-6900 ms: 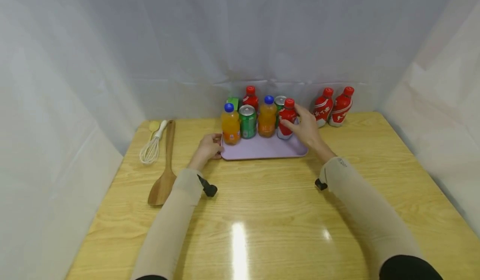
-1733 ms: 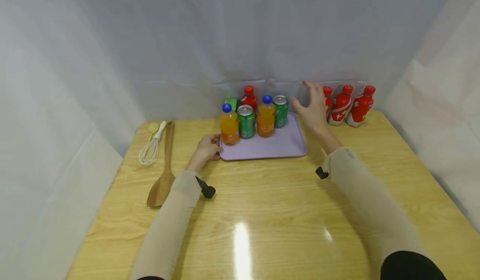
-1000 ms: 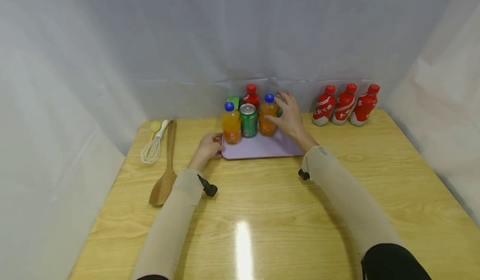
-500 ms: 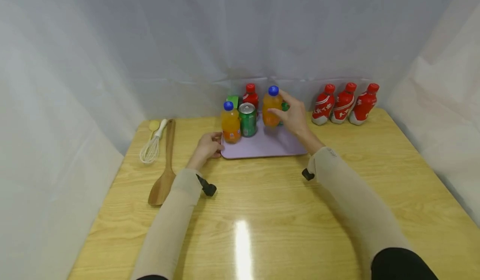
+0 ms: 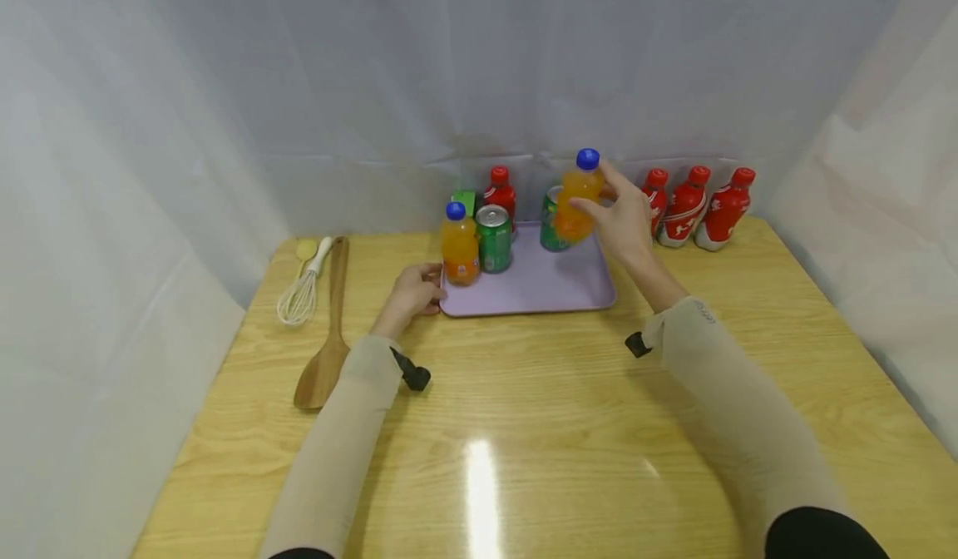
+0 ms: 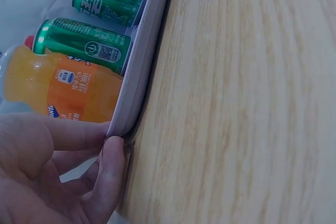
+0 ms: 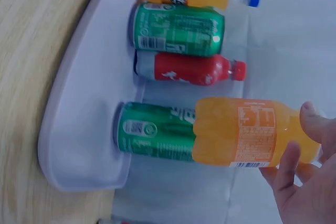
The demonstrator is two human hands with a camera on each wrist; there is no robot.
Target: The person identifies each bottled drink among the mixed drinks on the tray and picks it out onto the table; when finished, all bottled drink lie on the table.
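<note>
My right hand (image 5: 627, 216) holds an orange soda bottle (image 5: 576, 205) with a blue cap, raised over the back right of the lilac tray (image 5: 535, 297). In the right wrist view, thumb and fingers grip this bottle near its neck, and its base overlaps a green soda can (image 7: 152, 129). My left hand (image 5: 412, 293) pinches the tray's front left corner, as the left wrist view shows. Close to that hand stand another orange soda bottle (image 5: 460, 251) and a second green can (image 5: 495, 241). Behind them are a red bottle (image 5: 500, 195) and a green item (image 5: 464, 201), mostly hidden.
Several red bottles (image 5: 684, 210) stand right of the tray by the back curtain, one partly behind my right hand. Left of the tray lie a wooden spatula (image 5: 329, 359), a white whisk (image 5: 301, 294) and a yellow utensil (image 5: 306, 249).
The right hand first moved a red bottle off the tray to the right-hand group. Then it took the orange soda bottle, lifting it up and rightward. The left hand stayed at the tray.
</note>
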